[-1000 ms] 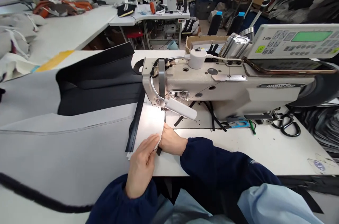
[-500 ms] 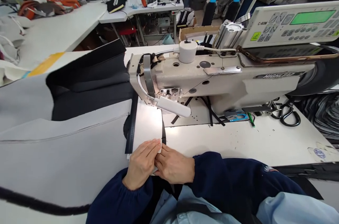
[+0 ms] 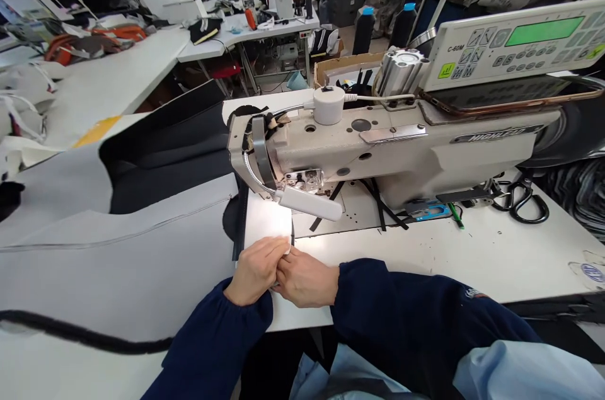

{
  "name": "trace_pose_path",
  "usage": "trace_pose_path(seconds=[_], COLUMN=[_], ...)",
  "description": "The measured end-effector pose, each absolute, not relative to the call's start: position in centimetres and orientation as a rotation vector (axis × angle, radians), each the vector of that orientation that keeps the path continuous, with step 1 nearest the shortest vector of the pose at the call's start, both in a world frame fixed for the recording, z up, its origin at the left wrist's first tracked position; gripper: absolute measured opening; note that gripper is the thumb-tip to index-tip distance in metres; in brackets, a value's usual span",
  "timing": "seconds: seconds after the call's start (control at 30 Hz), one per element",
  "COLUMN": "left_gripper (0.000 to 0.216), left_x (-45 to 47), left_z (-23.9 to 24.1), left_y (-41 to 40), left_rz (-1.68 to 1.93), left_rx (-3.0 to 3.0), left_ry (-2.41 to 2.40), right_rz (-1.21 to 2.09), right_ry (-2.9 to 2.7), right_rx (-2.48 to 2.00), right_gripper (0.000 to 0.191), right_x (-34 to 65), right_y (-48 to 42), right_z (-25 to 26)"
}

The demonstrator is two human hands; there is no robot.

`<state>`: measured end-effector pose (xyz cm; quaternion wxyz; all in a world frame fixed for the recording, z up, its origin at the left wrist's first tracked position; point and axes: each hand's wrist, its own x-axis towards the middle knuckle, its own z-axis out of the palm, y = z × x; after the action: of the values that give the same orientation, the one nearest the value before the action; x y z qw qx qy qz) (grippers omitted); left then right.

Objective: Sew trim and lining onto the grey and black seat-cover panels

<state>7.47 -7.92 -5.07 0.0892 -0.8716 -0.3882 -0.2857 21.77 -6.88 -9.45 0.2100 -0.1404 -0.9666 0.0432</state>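
A white-backed fabric panel with a dark strip along its left side runs under the head of the sewing machine. My left hand lies over the panel's near end, its fingers bent and pressed together on the right edge. Against it, my right hand pinches the same edge, fingers curled and thumb tucked under the left hand. The fingertips are partly hidden between the hands. The machine's needle area is mostly covered by a white lamp.
Large grey sheet material and black fabric spread over the table at left. Right of the needle lie black strips, a blue thread snipper and black-handled scissors. A control panel sits on top.
Both hands have moved forward toward the machine, and the fabric panel has slid farther under its head with them. My head view has tilted up slightly.
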Motion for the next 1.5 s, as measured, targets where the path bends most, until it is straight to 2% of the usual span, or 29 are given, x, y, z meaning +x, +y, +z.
trace_pose_path(seconds=[0.33, 0.57, 0.87, 1.03, 1.1, 1.27, 1.33, 1.4, 1.5], left_gripper=[0.04, 0.038, 0.035, 0.032, 0.028, 0.026, 0.025, 0.034, 0.049], left_x=[6.3, 5.9, 5.6, 6.3, 6.9, 8.0, 8.3, 8.7, 9.5], left_z=[-5.3, -5.5, -5.7, -5.5, -5.3, -5.3, -5.5, -5.7, -5.4], left_y=[-4.3, -2.2, -1.3, -4.2, -5.7, -10.3, -11.7, -12.3, -11.8], left_rz=[-0.856, -0.7, -0.652, -0.422, -0.433, -0.986, -1.227, -1.488, -1.898], left_rx=[-2.726, -2.794, -2.764, -2.731, -2.719, -2.798, -2.849, -2.823, -2.606], left_ry=[-1.134, -1.277, -1.235, -1.343, -1.374, -1.596, -1.99, -2.541, -3.155], right_rz=[0.125, 0.08, 0.107, 0.031, -0.045, -0.18, -0.133, -0.046, 0.126], right_ry=[-2.705, -2.767, -2.677, -2.646, -2.749, -3.019, -3.028, -2.926, -2.653], right_rx=[-0.433, -0.499, -0.534, -0.971, -1.092, -1.093, -1.128, -1.121, -0.779], right_gripper=[0.035, 0.037, 0.023, 0.016, 0.013, 0.018, 0.019, 0.018, 0.017], right_x=[20.8, 20.4, 22.6, 27.3, 27.8, 26.8, 26.5, 26.3, 25.7], right_y=[-3.9, -2.0, -2.5, -3.7, -3.5, -2.6, -2.9, -4.4, -8.6], right_z=[-9.8, -9.9, -8.0, -6.6, -6.3, -5.0, -4.3, -3.8, -3.4])
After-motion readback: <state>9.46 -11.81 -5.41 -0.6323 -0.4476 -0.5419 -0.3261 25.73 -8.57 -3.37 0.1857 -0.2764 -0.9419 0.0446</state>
